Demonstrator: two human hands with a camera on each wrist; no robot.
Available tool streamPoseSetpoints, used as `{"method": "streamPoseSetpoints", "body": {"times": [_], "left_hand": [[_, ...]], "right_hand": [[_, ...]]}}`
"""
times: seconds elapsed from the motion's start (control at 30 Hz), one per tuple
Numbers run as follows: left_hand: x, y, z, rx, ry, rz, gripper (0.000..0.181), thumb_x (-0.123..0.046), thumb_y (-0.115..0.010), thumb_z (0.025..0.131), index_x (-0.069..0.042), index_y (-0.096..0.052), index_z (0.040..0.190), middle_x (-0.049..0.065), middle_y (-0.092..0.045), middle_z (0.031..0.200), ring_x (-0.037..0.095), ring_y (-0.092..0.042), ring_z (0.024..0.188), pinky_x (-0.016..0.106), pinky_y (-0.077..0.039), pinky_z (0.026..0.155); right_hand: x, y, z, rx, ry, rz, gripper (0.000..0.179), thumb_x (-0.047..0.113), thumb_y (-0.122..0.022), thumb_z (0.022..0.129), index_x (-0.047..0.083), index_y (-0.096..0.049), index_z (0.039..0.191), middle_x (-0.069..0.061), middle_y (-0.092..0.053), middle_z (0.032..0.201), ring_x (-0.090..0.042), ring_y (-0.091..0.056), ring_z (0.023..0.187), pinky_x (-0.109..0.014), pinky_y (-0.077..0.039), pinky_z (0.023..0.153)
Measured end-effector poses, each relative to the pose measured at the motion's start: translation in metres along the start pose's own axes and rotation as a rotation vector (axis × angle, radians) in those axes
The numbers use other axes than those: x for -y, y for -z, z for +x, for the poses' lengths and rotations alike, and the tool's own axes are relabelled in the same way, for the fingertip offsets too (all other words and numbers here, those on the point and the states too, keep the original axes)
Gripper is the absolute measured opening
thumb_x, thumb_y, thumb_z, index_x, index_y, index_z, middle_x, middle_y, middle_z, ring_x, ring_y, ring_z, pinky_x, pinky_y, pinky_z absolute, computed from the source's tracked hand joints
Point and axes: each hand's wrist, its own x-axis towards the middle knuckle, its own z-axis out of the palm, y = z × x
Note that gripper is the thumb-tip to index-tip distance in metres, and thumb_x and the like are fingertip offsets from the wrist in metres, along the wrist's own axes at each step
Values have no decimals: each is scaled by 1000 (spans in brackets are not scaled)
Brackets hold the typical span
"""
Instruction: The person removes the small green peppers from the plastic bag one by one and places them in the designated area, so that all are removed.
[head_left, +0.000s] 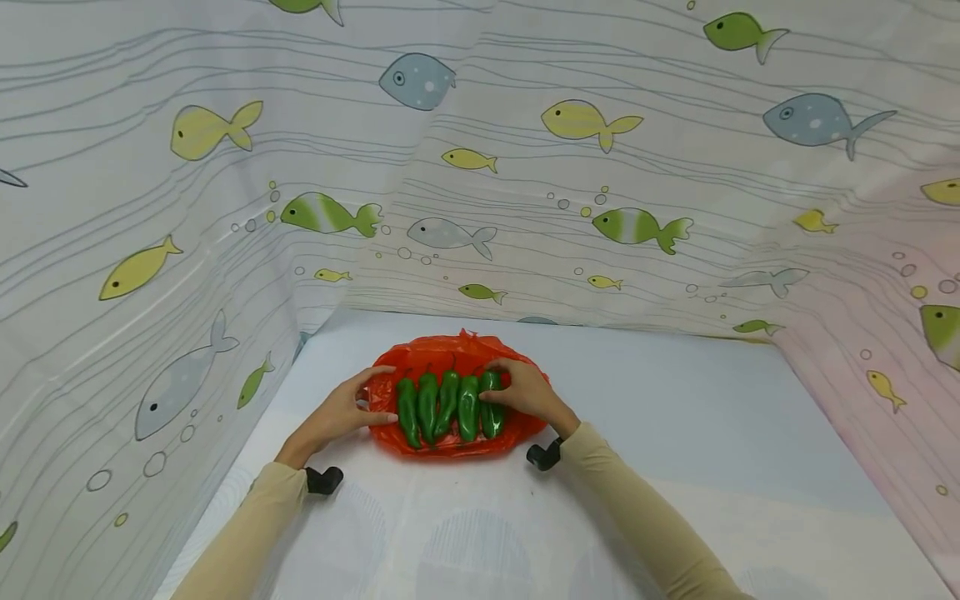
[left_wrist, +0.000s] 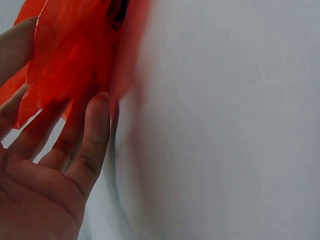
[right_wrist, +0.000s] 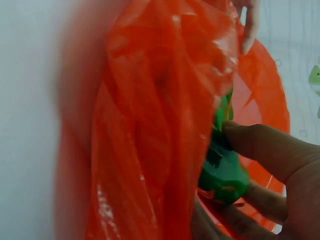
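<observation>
Several long green peppers (head_left: 447, 404) lie side by side on a spread red plastic bag (head_left: 521, 429). At the right end of the row, my right hand (head_left: 528, 392) grips the last pepper (right_wrist: 225, 175), thumb on its upper side and fingers beneath, partly hidden by the bag. My left hand (head_left: 345, 410) is at the bag's left edge, its thumb near the leftmost pepper (head_left: 407, 412). In the left wrist view the left fingers (left_wrist: 95, 130) are spread and nearly straight, some behind the translucent plastic (left_wrist: 70, 55).
A pale tabletop (head_left: 660, 417) lies under the bag, with faint round prints toward the front. A fish-patterned sheet (head_left: 510, 192) rises behind and along both sides. Each wrist wears a small black device (head_left: 324, 481).
</observation>
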Motion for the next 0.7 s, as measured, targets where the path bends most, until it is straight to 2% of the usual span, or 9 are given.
{"method": "streamPoseSetpoints", "body": {"times": [0.23, 0.5, 0.6, 0.7], "left_hand": [[-2, 0, 1, 3, 13, -2, 82, -17, -85, 86, -13, -42, 155, 20, -53, 137, 39, -53, 107, 44, -49, 83], [-1, 1, 0, 1, 1, 2, 83, -27, -87, 85, -21, -44, 155, 14, -53, 140, 33, -55, 109, 42, -50, 87], [0, 2, 0, 6, -5, -14, 82, -27, -87, 84, -21, -44, 154, 14, -54, 141, 32, -56, 109, 42, -51, 89], [1, 2, 1, 8, -6, -24, 82, -25, -88, 84, -20, -45, 154, 14, -54, 139, 32, -57, 109, 42, -51, 90]], "right_hand": [[-3, 2, -2, 28, 28, 83, 57, 32, -84, 88, 10, -63, 137, -5, -65, 129, -23, -58, 118, -45, -50, 99], [-3, 5, -3, 34, 26, 174, 58, 36, -84, 87, 14, -64, 137, -2, -64, 126, -25, -58, 115, -41, -52, 93], [-2, 6, -4, 47, 9, 196, 59, 39, -83, 87, 16, -63, 138, -1, -63, 126, -24, -60, 107, -39, -53, 87], [0, 7, -6, 59, 3, 233, 60, 38, -83, 87, 15, -63, 139, -2, -63, 126, -22, -62, 90, -37, -53, 81]]}}
